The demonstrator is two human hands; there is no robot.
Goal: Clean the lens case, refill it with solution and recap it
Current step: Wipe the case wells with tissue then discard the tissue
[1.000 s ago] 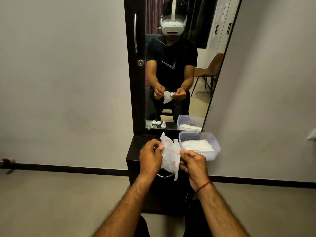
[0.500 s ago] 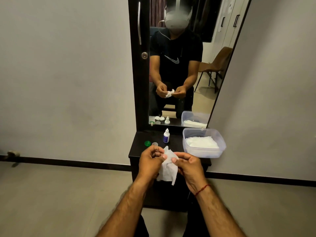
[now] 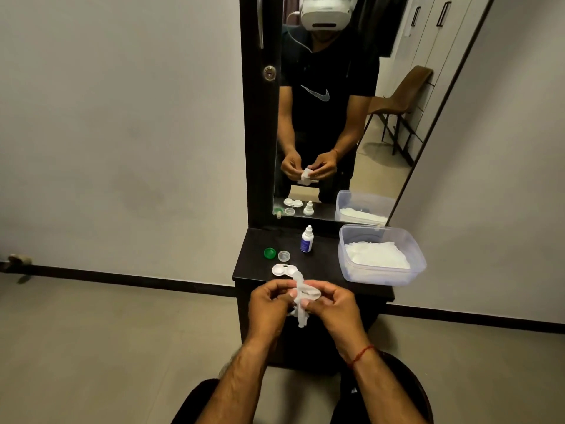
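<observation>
Both hands pinch one crumpled tissue (image 3: 301, 304) between them: left hand (image 3: 268, 307), right hand (image 3: 333, 307). The lens case (image 3: 284, 269) lies on the dark stand (image 3: 324, 270), just behind them.

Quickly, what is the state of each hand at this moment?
Left hand: closed, pinching the white tissue.
Right hand: closed, gripping the same tissue together with a white lens case.
</observation>
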